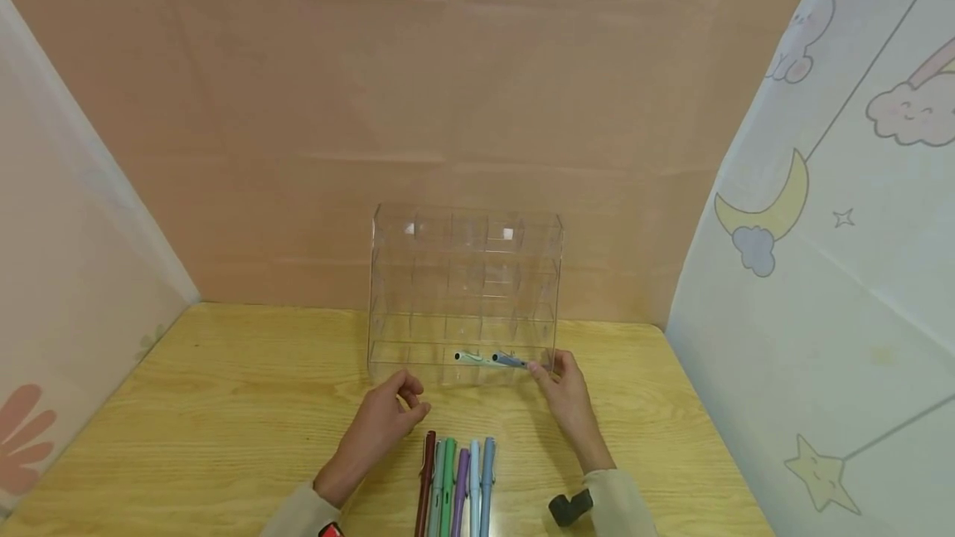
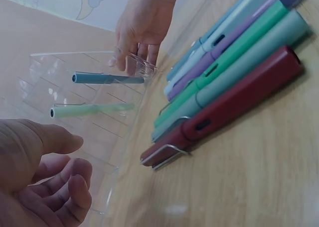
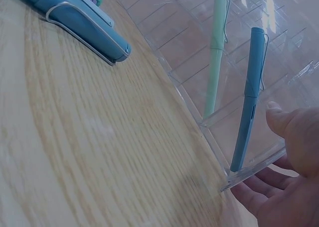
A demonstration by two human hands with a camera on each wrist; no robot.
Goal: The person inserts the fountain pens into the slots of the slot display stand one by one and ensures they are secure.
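A clear acrylic pen rack with stepped compartments stands at the table's back. In its lowest front row, a pale green pen and a blue pen lean, clips showing. My right hand holds the rack's lower right corner, thumb in front beside the blue pen and fingers outside the side wall. Left of it, my left hand hovers before the rack's lower left part, fingers loosely curled around nothing. Several capped pens lie side by side nearer me, among them a dark red pen and a purple pen.
The wood-grain table reaches back to a peach-coloured backdrop just behind the rack. Printed cloth with a moon and stars borders the right side. A pale sheet closes off the left.
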